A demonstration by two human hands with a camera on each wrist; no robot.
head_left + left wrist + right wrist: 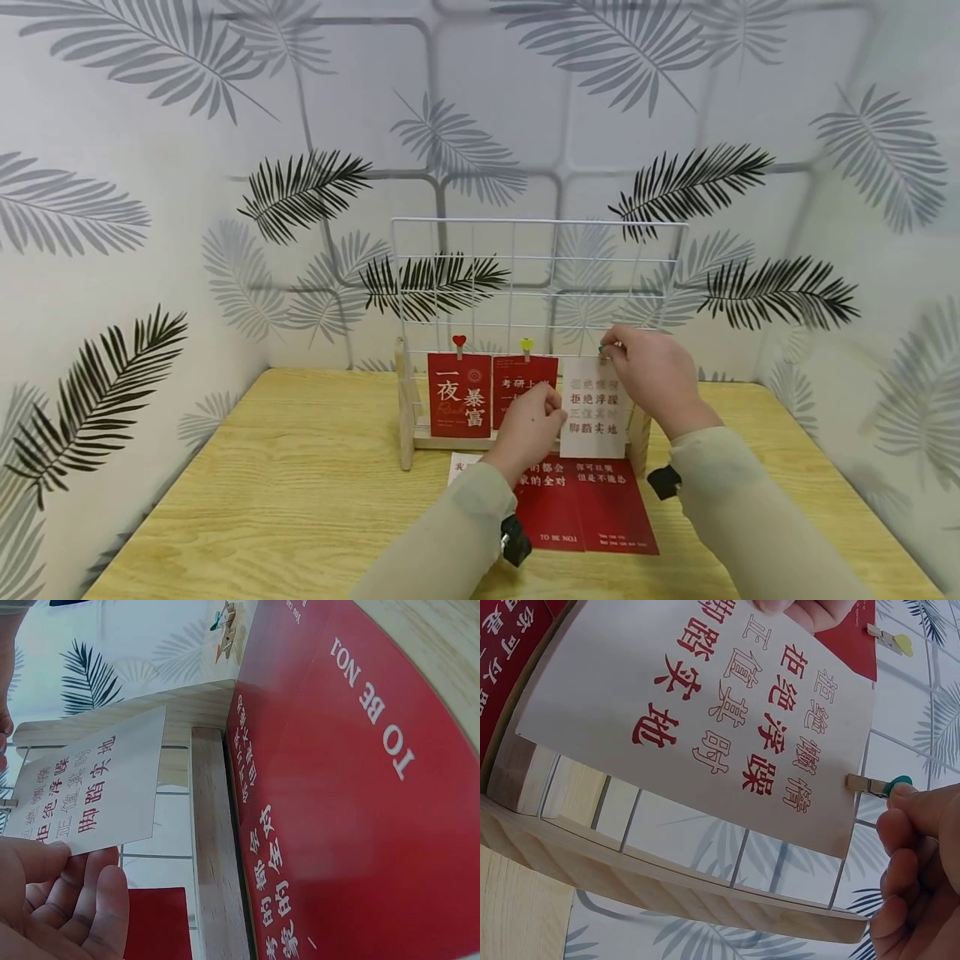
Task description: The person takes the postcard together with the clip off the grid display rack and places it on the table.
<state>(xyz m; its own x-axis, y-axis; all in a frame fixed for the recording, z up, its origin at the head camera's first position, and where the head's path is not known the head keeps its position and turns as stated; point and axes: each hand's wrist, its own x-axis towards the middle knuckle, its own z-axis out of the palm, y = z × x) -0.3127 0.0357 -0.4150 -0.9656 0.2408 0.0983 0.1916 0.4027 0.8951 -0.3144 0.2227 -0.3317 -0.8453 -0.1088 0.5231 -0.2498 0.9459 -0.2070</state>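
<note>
My left hand (529, 427) pinches the left edge of a white card (592, 443) printed with red Chinese characters. The card stands against the white wire grid rack (540, 222), beside two hung red cards. At the card's top edge, my right hand (654, 372) pinches a small wooden clothespin (866, 785) with a green topper between thumb and forefinger. In the right wrist view this clothespin's jaws overlap the card's edge by a grid wire. A red-heart clothespin (459, 343) holds the left red card (459, 421); a yellow-topped clothespin (527, 344) holds the middle red card (504, 367).
Larger red cards (618, 521) lie on the wooden table (300, 500) before the rack, a white card (461, 464) partly showing at their left. The rack stands in a wooden base (406, 417). Several loose clothespins (226, 631) lie beyond the base in the left wrist view.
</note>
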